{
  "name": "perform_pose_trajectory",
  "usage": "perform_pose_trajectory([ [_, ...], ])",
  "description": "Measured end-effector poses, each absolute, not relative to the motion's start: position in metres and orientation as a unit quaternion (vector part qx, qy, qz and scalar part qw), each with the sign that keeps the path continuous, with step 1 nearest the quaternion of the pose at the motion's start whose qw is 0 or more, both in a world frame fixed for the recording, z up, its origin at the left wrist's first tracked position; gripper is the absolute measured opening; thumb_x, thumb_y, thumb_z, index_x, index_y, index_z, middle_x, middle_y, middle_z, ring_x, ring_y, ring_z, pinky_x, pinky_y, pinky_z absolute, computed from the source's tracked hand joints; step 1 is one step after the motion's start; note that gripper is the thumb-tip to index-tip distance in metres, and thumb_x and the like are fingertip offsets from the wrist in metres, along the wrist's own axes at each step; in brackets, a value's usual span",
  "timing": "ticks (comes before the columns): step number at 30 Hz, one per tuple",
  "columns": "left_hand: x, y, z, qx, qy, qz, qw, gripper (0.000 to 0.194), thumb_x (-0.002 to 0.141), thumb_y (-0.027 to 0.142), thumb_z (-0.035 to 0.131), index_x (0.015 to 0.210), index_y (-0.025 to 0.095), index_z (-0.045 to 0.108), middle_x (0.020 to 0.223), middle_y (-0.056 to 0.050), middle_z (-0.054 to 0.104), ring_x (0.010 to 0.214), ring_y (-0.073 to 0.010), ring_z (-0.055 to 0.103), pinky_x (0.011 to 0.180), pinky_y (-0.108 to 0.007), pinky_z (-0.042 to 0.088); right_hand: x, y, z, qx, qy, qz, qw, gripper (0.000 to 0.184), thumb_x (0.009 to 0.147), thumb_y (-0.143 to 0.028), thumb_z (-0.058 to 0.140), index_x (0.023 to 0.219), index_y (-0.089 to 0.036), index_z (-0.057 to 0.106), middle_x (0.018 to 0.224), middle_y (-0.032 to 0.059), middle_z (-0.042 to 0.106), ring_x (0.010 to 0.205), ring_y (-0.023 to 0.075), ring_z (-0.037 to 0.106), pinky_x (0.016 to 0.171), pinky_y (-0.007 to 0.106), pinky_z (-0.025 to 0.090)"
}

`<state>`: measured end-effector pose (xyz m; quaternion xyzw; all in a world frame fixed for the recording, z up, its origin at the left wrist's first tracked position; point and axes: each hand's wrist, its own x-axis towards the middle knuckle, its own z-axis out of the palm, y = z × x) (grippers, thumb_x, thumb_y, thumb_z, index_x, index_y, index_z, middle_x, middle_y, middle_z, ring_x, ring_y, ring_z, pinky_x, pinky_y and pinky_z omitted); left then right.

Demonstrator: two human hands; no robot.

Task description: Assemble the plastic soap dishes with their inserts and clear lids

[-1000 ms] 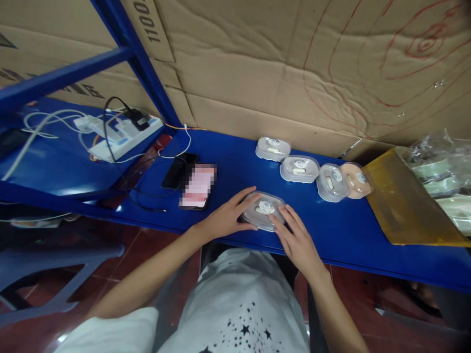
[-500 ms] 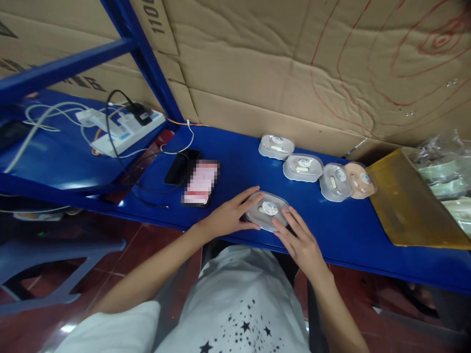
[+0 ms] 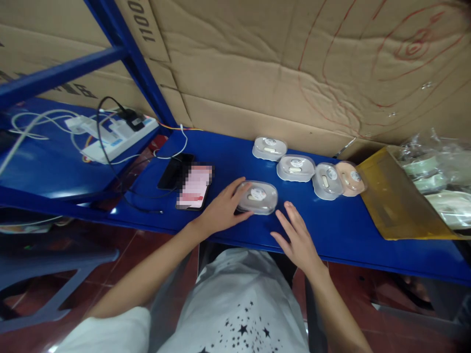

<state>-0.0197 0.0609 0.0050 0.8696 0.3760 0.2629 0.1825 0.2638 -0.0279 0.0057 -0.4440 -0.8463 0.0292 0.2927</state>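
A clear plastic case with a grey inside and a round white label lies on the blue table in front of me. My left hand grips its left end, thumb at the near side and fingers at the far side. Just right of the case, my right hand is open with its fingers spread, apart from the case. Behind stand similar cases in a slanting row: a grey one, another grey one, a third grey one and a peach-coloured one.
A yellowish-brown box holding bagged pale green items stands at the right. Left of my hand lie a lit phone and a dark phone. Farther left is a power strip with cables. Cardboard walls the back.
My right hand has let go of the case and opened to its right. The case, still in my left hand, has shifted slightly left and away from me. The view has shifted a little.
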Motion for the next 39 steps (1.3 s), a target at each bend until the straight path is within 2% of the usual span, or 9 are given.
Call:
perform_pose_trajectory([
  [4,-0.016,0.090,0.031,0.833,0.508,0.213,0.044,0.074,0.097,0.037,0.070,0.161,0.010,0.044,0.176,-0.028,0.025,0.162,-0.0475,0.028,0.131,-0.065,0.027,0.262,-0.028,0.006,-0.471,-0.835,0.056,0.278,0.069,0.110,-0.027,0.057,0.172,-0.036,0.029,0.174,0.0093,0.039,0.162,0.0315,0.037,0.125,0.060,0.047],
  [7,-0.006,0.113,0.052,0.795,0.582,0.171,-0.016,0.073,0.097,0.025,0.063,0.163,0.002,0.040,0.177,-0.031,0.019,0.164,-0.0485,0.023,0.132,-0.067,0.020,0.264,-0.027,0.006,-0.472,-0.841,0.060,0.258,0.056,0.110,-0.030,0.056,0.165,-0.033,0.045,0.175,0.0102,0.037,0.162,0.0314,0.037,0.125,0.058,0.046],
  [11,0.019,0.126,0.062,0.798,0.577,0.172,-0.034,0.068,0.101,0.015,0.050,0.167,0.007,0.035,0.177,-0.027,0.024,0.164,-0.0443,0.026,0.131,-0.065,0.024,0.289,0.015,0.016,-0.482,-0.840,0.013,0.249,0.048,0.111,-0.030,0.052,0.159,-0.028,0.052,0.170,0.0116,0.046,0.158,0.0297,0.044,0.127,0.058,0.042],
  [16,0.047,0.122,0.047,0.861,0.473,0.186,0.006,0.062,0.103,0.025,0.057,0.162,0.013,0.045,0.170,-0.025,0.040,0.156,-0.0422,0.043,0.126,-0.058,0.037,0.334,0.107,0.040,-0.547,-0.815,-0.018,0.191,0.058,0.105,-0.028,0.060,0.161,-0.017,0.049,0.169,0.0207,0.045,0.161,0.0388,0.036,0.128,0.070,0.029],
  [18,0.047,0.125,0.041,0.864,0.466,0.190,0.007,0.061,0.102,0.026,0.058,0.161,0.014,0.047,0.169,-0.025,0.042,0.155,-0.0419,0.044,0.126,-0.058,0.038,0.340,0.125,0.047,-0.543,-0.821,-0.009,0.175,0.057,0.102,-0.031,0.065,0.156,-0.019,0.055,0.162,0.0202,0.053,0.155,0.0394,0.045,0.126,0.072,0.029],
  [24,0.018,0.162,0.049,0.796,0.582,0.162,-0.045,0.069,0.102,0.037,0.063,0.165,0.019,0.041,0.174,-0.025,0.032,0.162,-0.0489,0.028,0.125,-0.073,0.026,0.331,0.112,0.047,-0.482,-0.848,0.053,0.214,0.044,0.104,-0.049,0.065,0.144,-0.032,0.066,0.135,0.0080,0.074,0.126,0.0282,0.068,0.115,0.050,0.049],
  [26,0.007,0.177,0.059,0.767,0.628,0.124,-0.031,0.069,0.103,0.040,0.062,0.165,0.019,0.042,0.172,-0.027,0.036,0.160,-0.0498,0.032,0.120,-0.075,0.032,0.331,0.108,0.043,-0.504,-0.833,0.044,0.225,0.042,0.107,-0.049,0.060,0.143,-0.029,0.067,0.137,0.0084,0.074,0.128,0.0294,0.068,0.113,0.050,0.050],
  [32,-0.014,0.204,0.081,0.762,0.639,0.104,-0.013,0.045,0.110,0.042,0.046,0.146,0.022,0.063,0.139,-0.018,0.071,0.127,-0.0383,0.066,0.104,-0.054,0.052,0.324,0.131,0.045,-0.551,-0.808,-0.014,0.207,0.046,0.110,-0.033,0.045,0.151,-0.019,0.060,0.151,0.0169,0.064,0.142,0.0351,0.057,0.117,0.057,0.043],
  [39,-0.011,0.204,0.085,0.764,0.632,0.122,-0.053,0.042,0.106,0.022,0.045,0.143,0.018,0.064,0.140,-0.019,0.067,0.130,-0.0367,0.063,0.106,-0.049,0.050,0.275,0.206,0.061,-0.522,-0.840,-0.002,0.147,0.067,0.104,-0.034,0.062,0.165,-0.018,0.042,0.169,0.0174,0.046,0.158,0.0320,0.040,0.127,0.053,0.033],
])
